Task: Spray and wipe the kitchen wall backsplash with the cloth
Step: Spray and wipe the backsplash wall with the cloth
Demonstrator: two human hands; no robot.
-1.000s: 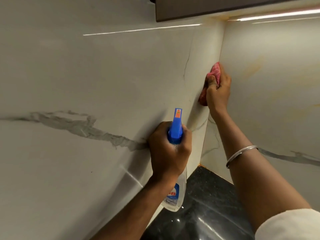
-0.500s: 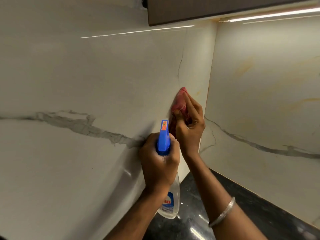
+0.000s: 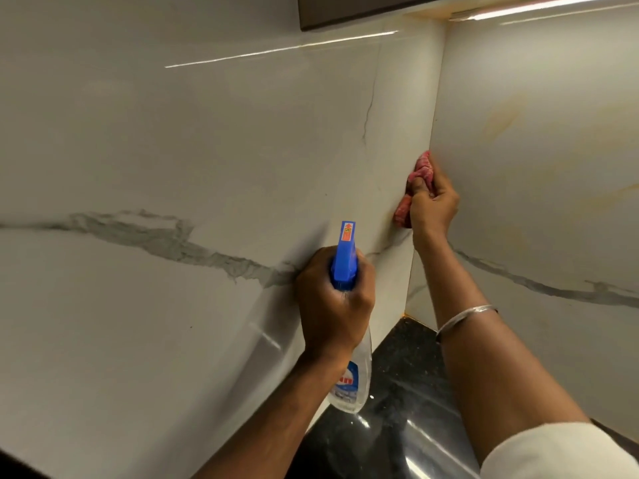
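Observation:
The backsplash (image 3: 179,160) is glossy white marble with grey veins, meeting a second marble wall (image 3: 539,188) at a corner. My right hand (image 3: 432,205) grips a bunched pink cloth (image 3: 420,169) and presses it against the left wall right at the corner seam. My left hand (image 3: 333,302) holds a clear spray bottle (image 3: 352,385) by the neck, its blue trigger head (image 3: 345,254) pointing up toward the wall. The bottle hangs below my fist, close to the wall.
A black speckled countertop (image 3: 401,426) runs below the walls. A dark cabinet underside (image 3: 345,12) and a lit strip light (image 3: 539,8) sit above the corner. Yellowish streaks mark the right wall (image 3: 501,119). A metal bangle (image 3: 463,316) circles my right wrist.
My right hand with the cloth went from high in the corner down and left along the wall, then back right to the corner seam at mid height. The left hand kept its hold on the bottle.

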